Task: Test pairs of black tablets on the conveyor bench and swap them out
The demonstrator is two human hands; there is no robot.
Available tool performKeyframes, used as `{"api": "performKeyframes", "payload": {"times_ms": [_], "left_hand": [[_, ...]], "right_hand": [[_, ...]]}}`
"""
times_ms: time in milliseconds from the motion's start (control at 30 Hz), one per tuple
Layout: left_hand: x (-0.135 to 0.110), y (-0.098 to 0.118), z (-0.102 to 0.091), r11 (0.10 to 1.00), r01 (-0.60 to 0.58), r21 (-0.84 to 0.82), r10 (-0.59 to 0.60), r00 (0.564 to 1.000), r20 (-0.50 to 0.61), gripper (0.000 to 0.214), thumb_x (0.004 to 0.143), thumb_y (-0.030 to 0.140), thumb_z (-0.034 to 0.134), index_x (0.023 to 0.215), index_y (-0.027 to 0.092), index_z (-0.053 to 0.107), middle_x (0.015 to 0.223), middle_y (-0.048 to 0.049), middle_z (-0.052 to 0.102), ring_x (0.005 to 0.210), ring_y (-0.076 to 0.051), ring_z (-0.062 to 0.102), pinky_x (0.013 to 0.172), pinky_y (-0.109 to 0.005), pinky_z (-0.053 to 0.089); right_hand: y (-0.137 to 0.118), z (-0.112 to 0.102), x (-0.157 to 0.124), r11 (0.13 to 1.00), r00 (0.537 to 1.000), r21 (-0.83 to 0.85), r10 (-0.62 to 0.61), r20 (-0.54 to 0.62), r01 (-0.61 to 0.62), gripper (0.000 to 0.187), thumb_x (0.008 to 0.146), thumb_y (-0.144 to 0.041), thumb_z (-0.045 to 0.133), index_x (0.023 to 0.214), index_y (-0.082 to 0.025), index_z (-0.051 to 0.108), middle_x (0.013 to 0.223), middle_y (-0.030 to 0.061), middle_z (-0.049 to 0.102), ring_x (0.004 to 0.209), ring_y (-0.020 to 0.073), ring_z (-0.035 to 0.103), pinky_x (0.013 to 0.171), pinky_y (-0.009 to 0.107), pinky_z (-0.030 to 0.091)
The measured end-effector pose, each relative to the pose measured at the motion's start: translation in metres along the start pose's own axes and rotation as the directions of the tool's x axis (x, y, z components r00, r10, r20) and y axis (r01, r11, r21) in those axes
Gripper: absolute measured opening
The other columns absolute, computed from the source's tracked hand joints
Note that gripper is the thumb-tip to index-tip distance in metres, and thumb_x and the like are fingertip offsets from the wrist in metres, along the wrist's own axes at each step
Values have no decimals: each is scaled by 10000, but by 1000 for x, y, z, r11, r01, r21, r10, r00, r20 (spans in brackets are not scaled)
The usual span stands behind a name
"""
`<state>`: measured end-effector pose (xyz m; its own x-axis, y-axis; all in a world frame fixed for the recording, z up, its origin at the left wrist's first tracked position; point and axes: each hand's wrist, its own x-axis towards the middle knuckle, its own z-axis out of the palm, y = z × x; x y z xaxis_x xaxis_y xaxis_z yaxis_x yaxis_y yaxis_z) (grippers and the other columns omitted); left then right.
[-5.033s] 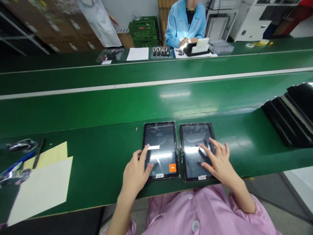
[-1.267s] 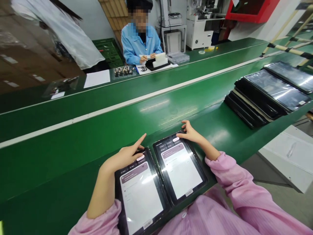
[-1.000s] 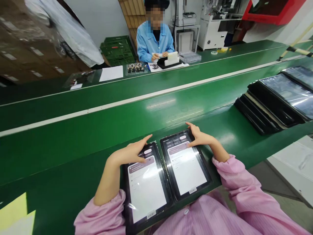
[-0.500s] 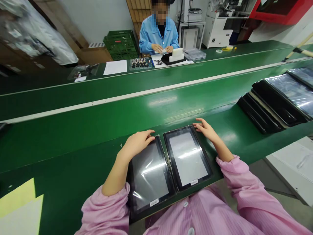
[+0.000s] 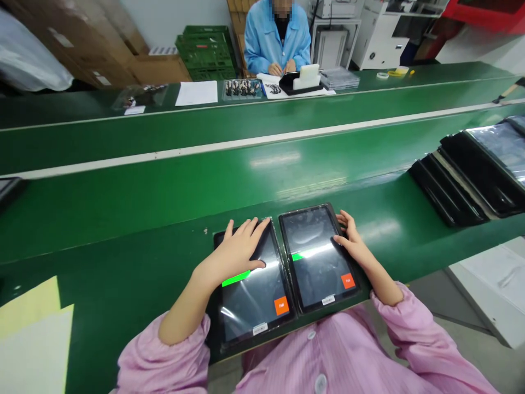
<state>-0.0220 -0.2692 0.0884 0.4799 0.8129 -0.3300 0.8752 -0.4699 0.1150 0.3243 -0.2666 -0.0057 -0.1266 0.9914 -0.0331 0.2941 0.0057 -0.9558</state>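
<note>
Two black tablets lie side by side at the near edge of the green bench [image 5: 123, 230]. On the left tablet [image 5: 254, 295] my left hand [image 5: 235, 251] rests flat, fingers spread over the upper screen, just above a green bar. An orange button shows at its lower right. My right hand [image 5: 350, 241] lies on the right edge of the right tablet [image 5: 315, 268], fingers stretched out, thumb touching the screen. That screen is dark too, with a short green bar and an orange button.
A row of overlapping black tablets [image 5: 471, 175] lies at the right end. Cream and white paper sheets [image 5: 33, 339] sit at the near left. Across the conveyor belt [image 5: 246, 148] a person in a blue coat [image 5: 276, 41] works beside paper and small parts.
Both screens went from white pages to blank, then dark with green bars and orange buttons. My hands slid from the top edges down onto the screens. The view tilted downward.
</note>
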Motion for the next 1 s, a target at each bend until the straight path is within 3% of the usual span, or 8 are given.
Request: {"api": "performKeyframes", "payload": {"times_ms": [300, 433, 533, 667, 833, 1000], "left_hand": [[-1, 8, -5, 1000, 15, 8, -16, 999, 29, 995, 818, 458, 678, 1575, 183, 94, 1585, -294, 236, 1475, -427, 231, 1139, -718, 78], [0, 5, -1, 999, -11, -41, 12, 1000, 6, 947, 837, 517, 654, 1573, 240, 126, 1602, -262, 222, 1479, -428, 216, 1136, -726, 58], [3, 7, -3, 997, -23, -80, 25, 999, 30, 790, 852, 565, 637, 1519, 292, 312, 1624, -223, 187, 1489, -437, 164, 1134, -729, 51], [6, 14, -9, 994, -4, -106, 11, 998, 69, 587, 872, 573, 623, 1381, 300, 521, 1637, -191, 169, 1490, -457, 117, 1137, -726, 54], [8, 19, -4, 988, -40, -146, 46, 998, 36, 573, 868, 621, 600, 1349, 312, 559, 1648, -165, 143, 1488, -471, 102, 1128, -743, 59], [14, 27, 1, 997, 3, -80, -7, 999, -45, 452, 949, 566, 489, 1250, 255, 622, 1610, -185, 265, 1466, -462, 226, 1126, -747, 71]], "right_hand": [[2, 0, -7, 995, 996, -45, -86, 35, 88, 904, 740, -397, 690, 1475, -241, 188, 1490, 164, 319, 1423, 316, 292, 1169, 537, 257], [1, 0, -6, 998, 998, 32, -60, -37, 61, 578, 815, -462, 661, 1302, -266, 417, 1414, 128, 452, 1330, 306, 427, 1126, 513, 333], [-2, -2, -6, 998, 997, 43, -36, -73, 39, 369, 846, -474, 630, 1132, -257, 547, 1382, 108, 502, 1270, 303, 490, 1105, 500, 361], [-4, -2, -4, 997, 995, 78, 3, -103, 5, 341, 811, -462, 660, 1065, -246, 590, 1357, 113, 526, 1242, 307, 521, 1080, 495, 394], [-1, -1, -3, 996, 991, 92, 28, -128, -17, 317, 773, -452, 685, 985, -233, 599, 1344, 121, 539, 1214, 305, 544, 1060, 481, 414], [3, -2, -3, 999, 991, 47, 12, -133, -5, 312, 797, -477, 669, 974, -232, 594, 1340, 116, 549, 1170, 296, 568, 1020, 466, 446]]}}
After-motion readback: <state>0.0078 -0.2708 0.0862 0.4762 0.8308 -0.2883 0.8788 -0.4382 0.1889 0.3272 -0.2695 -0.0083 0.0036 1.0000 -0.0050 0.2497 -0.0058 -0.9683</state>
